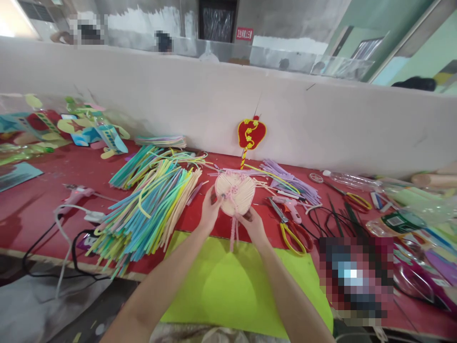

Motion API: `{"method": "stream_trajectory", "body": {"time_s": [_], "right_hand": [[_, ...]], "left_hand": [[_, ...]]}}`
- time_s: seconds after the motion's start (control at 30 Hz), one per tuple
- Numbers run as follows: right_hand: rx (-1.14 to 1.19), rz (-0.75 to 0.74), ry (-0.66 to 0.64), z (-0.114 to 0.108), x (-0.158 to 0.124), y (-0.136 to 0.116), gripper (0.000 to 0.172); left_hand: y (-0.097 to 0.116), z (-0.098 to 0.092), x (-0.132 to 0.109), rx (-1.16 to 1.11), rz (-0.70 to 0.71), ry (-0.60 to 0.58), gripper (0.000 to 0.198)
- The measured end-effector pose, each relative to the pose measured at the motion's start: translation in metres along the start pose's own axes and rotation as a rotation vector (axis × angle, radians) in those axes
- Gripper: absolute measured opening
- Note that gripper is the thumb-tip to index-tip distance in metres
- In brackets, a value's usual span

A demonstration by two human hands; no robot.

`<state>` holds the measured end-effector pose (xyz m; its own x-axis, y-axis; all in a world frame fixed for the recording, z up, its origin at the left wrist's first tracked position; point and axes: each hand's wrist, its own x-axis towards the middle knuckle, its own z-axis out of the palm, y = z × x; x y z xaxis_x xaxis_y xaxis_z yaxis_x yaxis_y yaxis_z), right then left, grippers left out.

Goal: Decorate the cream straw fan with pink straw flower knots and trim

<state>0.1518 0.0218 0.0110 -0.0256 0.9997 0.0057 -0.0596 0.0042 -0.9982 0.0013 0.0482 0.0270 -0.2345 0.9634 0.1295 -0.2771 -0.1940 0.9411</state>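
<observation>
A cream round fan [244, 197], made from rows of pipe cleaners, is held over the front of the table. Small pink flowers run across its face, and a pink twisted handle [232, 236] points down toward me. My left hand [211, 205] grips the fan's left edge with the fingers partly behind it. Closed at the lower right rim, beside the top of the handle, is my right hand [253, 224]. A thin pink strand hangs next to the handle. Behind stands a red fan with yellow flowers [252, 134], leaning against the white partition.
Piles of coloured pipe cleaners [153, 209] lie left, purple ones [291, 181] right. Pink glue guns [76, 194] [291, 207] and yellow-handled scissors [293, 238] flank the work. A yellow-green sheet [228, 286] covers the front edge. Cables, plastic bottles [353, 180] and a blurred patch are at right.
</observation>
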Motion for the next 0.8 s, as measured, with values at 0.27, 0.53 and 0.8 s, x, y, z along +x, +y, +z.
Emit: {"method": "stream_trajectory", "body": {"time_s": [0.27,0.53,0.8], "right_hand": [[-0.029,0.078,-0.001,-0.016,-0.002,-0.005,0.078],[-0.157,-0.044,0.231,-0.049,0.002,-0.02,0.04],[-0.099,-0.161,0.304,-0.034,-0.004,-0.022,0.03]], "left_hand": [[-0.015,-0.012,0.011,0.144,-0.038,0.054,0.029],[-0.027,-0.016,0.013,0.303,-0.092,0.007,0.022],[-0.005,-0.016,0.002,0.448,0.06,-0.007,0.027]]}}
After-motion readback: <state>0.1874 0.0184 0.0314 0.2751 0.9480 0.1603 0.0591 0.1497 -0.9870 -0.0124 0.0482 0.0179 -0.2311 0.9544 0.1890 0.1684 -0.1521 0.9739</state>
